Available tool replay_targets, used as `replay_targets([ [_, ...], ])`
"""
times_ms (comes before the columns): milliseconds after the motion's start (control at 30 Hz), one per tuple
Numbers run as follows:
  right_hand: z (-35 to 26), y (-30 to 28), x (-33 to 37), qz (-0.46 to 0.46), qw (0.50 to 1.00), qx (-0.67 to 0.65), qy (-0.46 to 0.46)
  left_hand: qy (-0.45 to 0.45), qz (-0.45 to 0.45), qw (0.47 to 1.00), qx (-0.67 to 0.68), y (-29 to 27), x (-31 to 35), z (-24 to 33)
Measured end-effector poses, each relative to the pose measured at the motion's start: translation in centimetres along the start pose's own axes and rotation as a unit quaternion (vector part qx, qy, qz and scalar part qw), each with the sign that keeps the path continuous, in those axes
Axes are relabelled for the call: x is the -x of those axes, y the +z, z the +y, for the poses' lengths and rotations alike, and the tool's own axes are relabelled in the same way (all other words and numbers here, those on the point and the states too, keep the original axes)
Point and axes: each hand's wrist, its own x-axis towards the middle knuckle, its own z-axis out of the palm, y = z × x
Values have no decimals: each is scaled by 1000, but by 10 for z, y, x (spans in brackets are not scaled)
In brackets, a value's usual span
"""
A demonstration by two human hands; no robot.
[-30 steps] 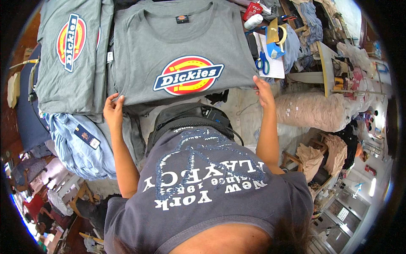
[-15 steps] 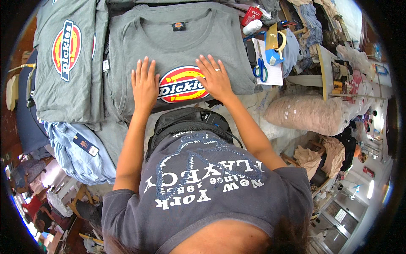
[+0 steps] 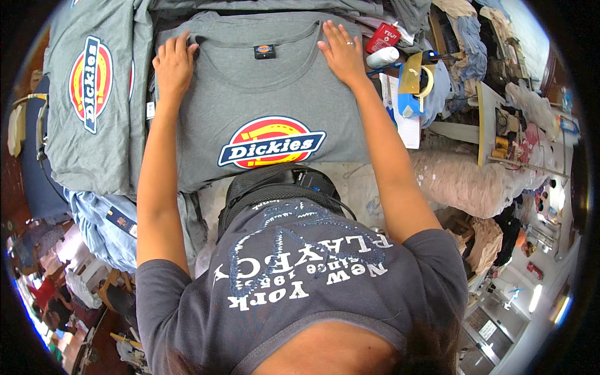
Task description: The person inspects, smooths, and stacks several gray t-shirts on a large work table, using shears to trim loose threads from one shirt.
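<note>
A grey T-shirt (image 3: 262,97) lies flat in front of me, its neckline away from me and a red, yellow and blue printed logo (image 3: 273,142) near its close edge. At the shirt's left shoulder rests my left hand (image 3: 174,67), fingers slightly bent and apart. My right hand (image 3: 343,55) lies on the right shoulder beside the neckline, with fingers stretched out and a ring on one of them. Inside the collar sits a small black neck label (image 3: 264,51). Both palms face down onto the cloth.
More grey shirts (image 3: 103,147) with the same logo are piled at left, above light blue garments (image 3: 103,228). To the right are a white bottle (image 3: 382,57), a red box (image 3: 382,38), a blue tape dispenser (image 3: 410,104), paper (image 3: 409,132) and a large plastic-wrapped bundle (image 3: 459,184).
Both hands have slid away from me, from beside the logo up to the shirt's shoulders, and spread farther apart. The logo is now uncovered. My right forearm now hides the scissors.
</note>
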Motion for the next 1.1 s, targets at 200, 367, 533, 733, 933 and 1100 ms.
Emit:
replay_targets([
  [200,25,7,-32,28,986,-162,-1,61,-71,995,27,6,-26,-15],
  [367,27,12,-41,12,982,-189,10,15,-65,998,-22,6,-27,-19],
  [533,39,15,-44,4,970,-242,30,77,53,994,52,-11,-8,66],
  [733,24,3,-56,-5,969,-246,35,290,-205,877,323,-19,79,223],
  [933,23,9,-67,-10,957,-287,40,307,-253,869,293,-16,84,228],
  [1100,16,-15,-89,-46,958,-278,52,310,-270,864,292,-19,80,227],
])
